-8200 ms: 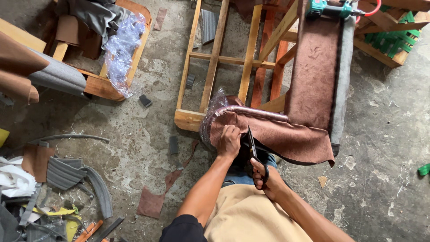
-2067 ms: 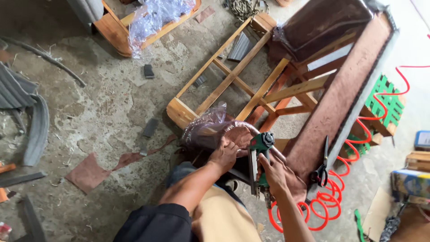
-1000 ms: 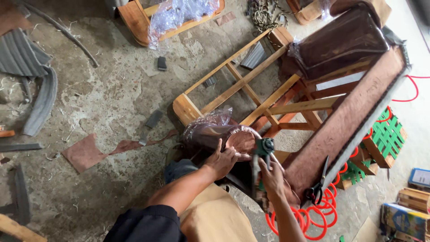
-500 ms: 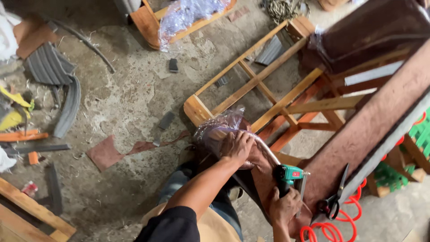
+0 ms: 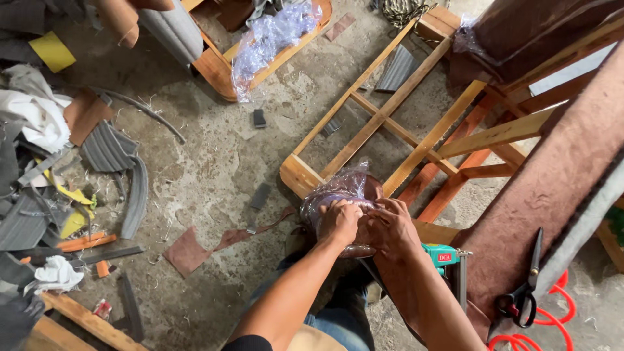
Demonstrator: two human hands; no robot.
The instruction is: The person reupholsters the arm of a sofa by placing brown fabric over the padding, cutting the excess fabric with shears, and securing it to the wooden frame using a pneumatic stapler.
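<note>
Left hand sits just below centre of the frame, fingers curled down and pressing on a rounded, plastic-wrapped brown cushion end — gripping the wrap, knuckles up. Right hand is right beside it, touching it, fingers spread and clamped on the same padded piece from the right side. Both forearms come up from the bottom edge of the frame.

The cushion end rests against the near corner of a bare wooden frame, which runs diagonally from centre to the upper right. Clear plastic bunches up at the top of the padded piece.

Just right of the right forearm, lower centre-right, lies a teal pneumatic stapler — not in either hand. Further right, black scissors lie on a long brown fabric-covered panel that slants along the right side. A coiled red air hose shows at the bottom right corner; prob. joined to the stapler, but the link is hidden.

Floor is rough concrete w/ scraps: a brown fabric offcut lower left of centre, grey rubbery strips at left, a heap of cloth and foam bits along the left edge. Upper centre, another wooden piece holds crumpled clear plastic.
</note>
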